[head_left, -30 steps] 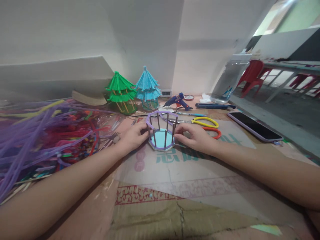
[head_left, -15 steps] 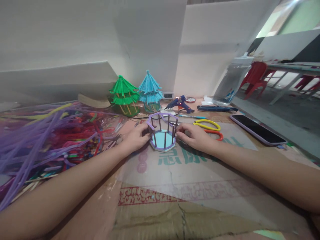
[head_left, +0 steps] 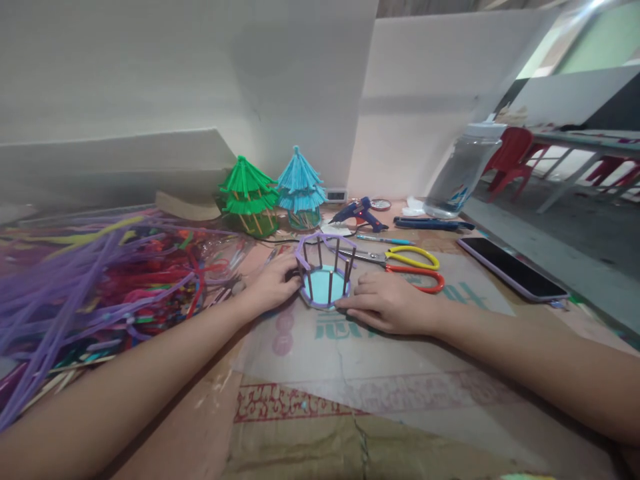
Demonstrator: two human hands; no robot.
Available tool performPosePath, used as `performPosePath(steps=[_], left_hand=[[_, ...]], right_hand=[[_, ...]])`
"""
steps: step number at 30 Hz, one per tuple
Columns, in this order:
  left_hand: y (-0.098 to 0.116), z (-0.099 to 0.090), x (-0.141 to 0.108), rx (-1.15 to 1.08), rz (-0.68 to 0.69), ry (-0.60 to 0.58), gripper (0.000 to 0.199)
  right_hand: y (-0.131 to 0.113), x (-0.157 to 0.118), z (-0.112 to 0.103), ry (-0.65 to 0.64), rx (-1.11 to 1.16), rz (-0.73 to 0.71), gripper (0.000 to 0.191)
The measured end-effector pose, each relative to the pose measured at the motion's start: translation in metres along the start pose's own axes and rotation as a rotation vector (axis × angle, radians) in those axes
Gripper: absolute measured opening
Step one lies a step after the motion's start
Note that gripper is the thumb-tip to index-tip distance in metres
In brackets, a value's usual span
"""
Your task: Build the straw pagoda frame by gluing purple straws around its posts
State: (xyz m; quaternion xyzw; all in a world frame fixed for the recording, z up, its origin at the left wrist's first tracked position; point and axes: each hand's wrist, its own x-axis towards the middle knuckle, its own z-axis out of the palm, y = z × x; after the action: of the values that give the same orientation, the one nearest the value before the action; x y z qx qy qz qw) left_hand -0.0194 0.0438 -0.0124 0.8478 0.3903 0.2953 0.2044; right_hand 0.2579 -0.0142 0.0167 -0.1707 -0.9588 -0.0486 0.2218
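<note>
A small frame (head_left: 325,288) with a light blue base, dark upright sticks and a purple pipe-cleaner ring around the top stands on the cardboard. The ring does not reach the front right sticks. My left hand (head_left: 274,283) is at its left side, thumb and fingers around the left edge. Beside its right front lies my right hand (head_left: 387,301), fingers apart, the index fingertip touching the base's rim; nothing is held in it. Behind stand a green two-tier roofed model (head_left: 249,193) and a blue one (head_left: 300,187).
Purple pipe cleaners (head_left: 90,287) heap at the left. Scissors (head_left: 415,269), a glue gun (head_left: 361,213), a pen (head_left: 385,239) and a dark blue cutter (head_left: 433,224) lie behind my right hand. A phone (head_left: 513,268) and a bottle (head_left: 460,173) are at the right.
My right hand has moved off the sticks toward the front and lowered beside the base, its fingers spreading. The scissors show more fully. My left hand stays at the frame's left side.
</note>
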Motion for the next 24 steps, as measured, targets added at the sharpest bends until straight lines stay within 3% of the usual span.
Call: performPosePath(steps=[5,9,13,24], left_hand=[[0.002,-0.005,-0.003,0.004,-0.015,-0.045,0.037],[0.006,-0.013,-0.008,-0.002,0.009,-0.129,0.059],[0.013,-0.013,-0.01,0.011,0.022,-0.138,0.075],[0.019,-0.001,-0.012,0.112,0.018,-0.071,0.08]], right_hand=[[0.001,0.001,-0.003,-0.039,0.065,0.057,0.03],[0.003,0.0,-0.003,-0.049,0.083,0.073,0.031],[0.005,-0.001,-0.001,-0.041,0.09,0.062,0.031],[0.008,-0.002,0.0,-0.033,0.065,0.039,0.03]])
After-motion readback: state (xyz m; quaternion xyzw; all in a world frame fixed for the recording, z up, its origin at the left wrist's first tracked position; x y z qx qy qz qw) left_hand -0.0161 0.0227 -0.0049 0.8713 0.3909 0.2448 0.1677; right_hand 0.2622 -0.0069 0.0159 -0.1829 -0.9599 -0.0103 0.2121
